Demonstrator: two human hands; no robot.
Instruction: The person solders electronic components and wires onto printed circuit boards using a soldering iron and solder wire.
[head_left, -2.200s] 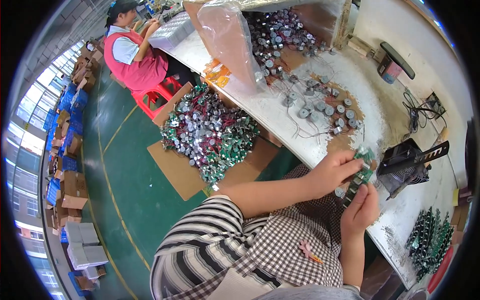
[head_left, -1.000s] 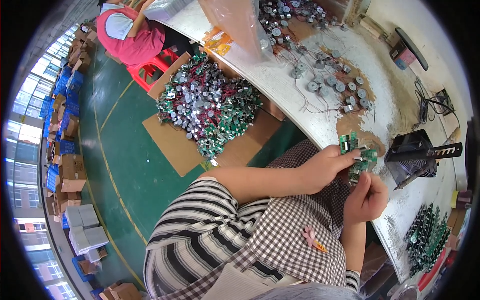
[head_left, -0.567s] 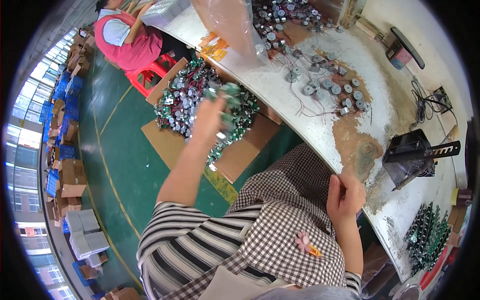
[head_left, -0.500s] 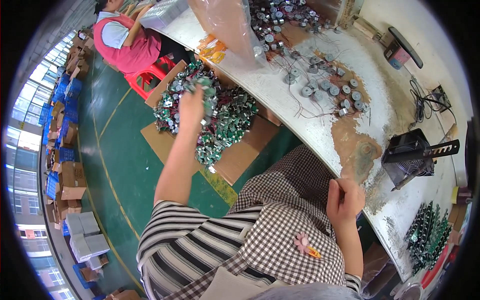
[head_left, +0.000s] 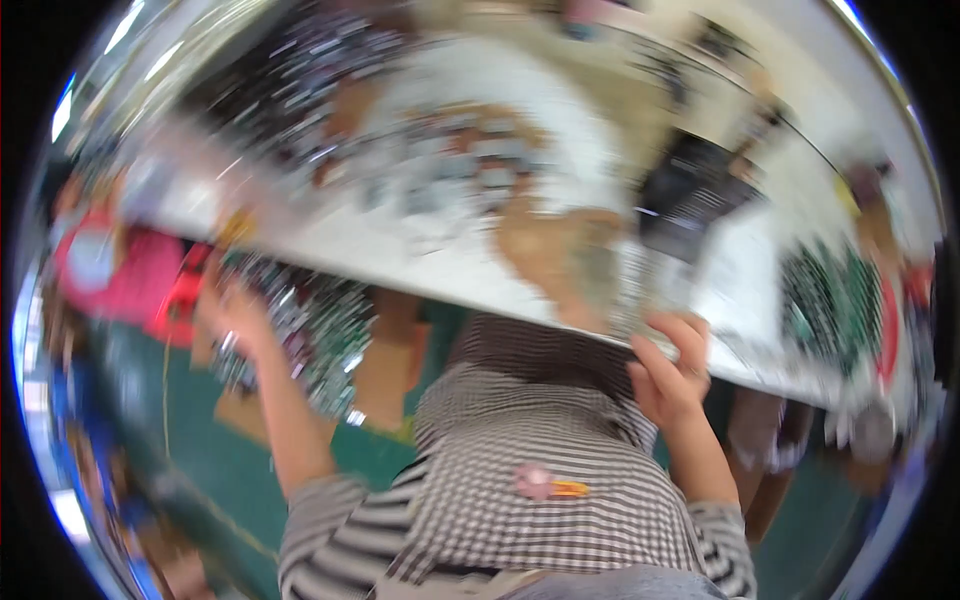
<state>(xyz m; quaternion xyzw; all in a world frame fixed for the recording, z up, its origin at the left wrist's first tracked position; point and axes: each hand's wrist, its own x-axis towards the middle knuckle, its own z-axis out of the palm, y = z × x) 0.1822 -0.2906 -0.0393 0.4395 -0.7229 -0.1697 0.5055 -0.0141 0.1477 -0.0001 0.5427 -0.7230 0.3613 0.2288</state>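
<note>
My left hand (head_left: 235, 315) is over the near left side of a cardboard box (head_left: 385, 370), close to a heap of small green-and-silver electronic parts (head_left: 325, 325). Motion smears its fingers, so whether it holds a part does not show. At the front edge of the white worktable (head_left: 430, 262), my right hand (head_left: 675, 368) has its thumb and fingers bent but apart, with nothing visible between them. Small round silver motors with thin wires (head_left: 490, 150) lie on the tabletop, blurred.
A black fan-like device (head_left: 690, 190) stands at the table's back right. Green circuit boards (head_left: 830, 300) are stacked at the right end. A dense pile of parts (head_left: 290, 90) covers the far left. Beyond the box, a person in pink (head_left: 120, 270) sits on a red stool (head_left: 182, 300).
The whole view has swung to the right, blurring the scene. My left hand has shifted toward the box's near left side. My right hand's fingers have loosened at the table edge.
</note>
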